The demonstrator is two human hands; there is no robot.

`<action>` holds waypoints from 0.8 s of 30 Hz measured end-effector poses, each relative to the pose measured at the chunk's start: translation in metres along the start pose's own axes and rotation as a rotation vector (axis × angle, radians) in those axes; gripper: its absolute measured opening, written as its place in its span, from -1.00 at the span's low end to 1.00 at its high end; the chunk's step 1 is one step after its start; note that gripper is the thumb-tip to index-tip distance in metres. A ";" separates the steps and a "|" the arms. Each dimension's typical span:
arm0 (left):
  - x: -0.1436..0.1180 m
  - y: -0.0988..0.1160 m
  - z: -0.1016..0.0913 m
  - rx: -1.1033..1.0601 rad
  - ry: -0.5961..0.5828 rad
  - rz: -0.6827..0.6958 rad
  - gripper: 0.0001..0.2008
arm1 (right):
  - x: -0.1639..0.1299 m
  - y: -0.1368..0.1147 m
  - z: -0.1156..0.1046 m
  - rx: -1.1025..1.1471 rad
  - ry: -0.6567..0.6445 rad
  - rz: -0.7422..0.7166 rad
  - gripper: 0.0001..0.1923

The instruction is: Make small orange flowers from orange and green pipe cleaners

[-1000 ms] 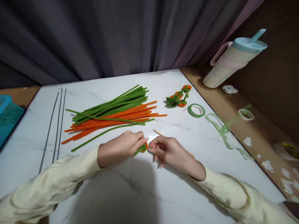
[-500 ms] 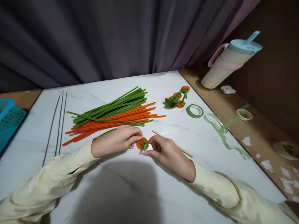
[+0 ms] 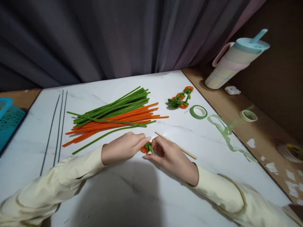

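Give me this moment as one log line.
Left hand: holding orange-green piece | right hand: at its green part | behind right hand: stick | beyond: green stems, orange stems, tape roll

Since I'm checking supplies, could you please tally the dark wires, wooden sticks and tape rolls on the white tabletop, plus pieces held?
Dark wires: 3
Wooden stick: 1
Green tape roll: 1
Orange-green piece held: 1
Total: 6

A dark grey pleated fabric curtain [image 3: 106, 37] hangs across the far side. At far right I see a tall cream-and-pink tumbler [image 3: 226, 69] with pale blue lid [image 3: 251, 46], a small white rounded object [image 3: 232, 90] near its base, and white scraps [image 3: 271, 168] nearer. Left sits a turquoise perforated basket [image 3: 9, 124].
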State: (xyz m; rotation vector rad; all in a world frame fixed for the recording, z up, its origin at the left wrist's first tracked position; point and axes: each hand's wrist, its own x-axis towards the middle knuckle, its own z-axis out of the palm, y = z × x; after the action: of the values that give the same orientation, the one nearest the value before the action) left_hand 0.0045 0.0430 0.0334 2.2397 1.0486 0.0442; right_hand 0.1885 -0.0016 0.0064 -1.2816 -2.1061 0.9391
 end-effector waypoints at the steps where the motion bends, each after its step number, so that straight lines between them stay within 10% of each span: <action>1: -0.001 -0.001 -0.001 0.010 -0.013 0.008 -0.67 | 0.000 0.000 -0.001 -0.015 -0.007 -0.003 -0.73; 8: -0.012 -0.019 -0.008 -0.113 -0.122 0.198 -0.55 | 0.006 0.004 -0.014 -0.064 -0.133 -0.058 -0.88; 18: -0.009 -0.025 0.033 -0.149 0.168 0.195 -0.84 | 0.018 -0.003 -0.026 -0.515 -0.403 -0.234 -0.80; 24: -0.008 -0.024 0.036 -0.106 0.257 0.232 -0.88 | 0.019 -0.008 -0.016 -0.718 -0.352 -0.396 -0.84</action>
State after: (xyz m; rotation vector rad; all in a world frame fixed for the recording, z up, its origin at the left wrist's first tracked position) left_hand -0.0067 0.0291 -0.0067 2.2886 0.8860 0.4877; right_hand 0.1875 0.0173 0.0237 -0.9581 -2.9915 0.2351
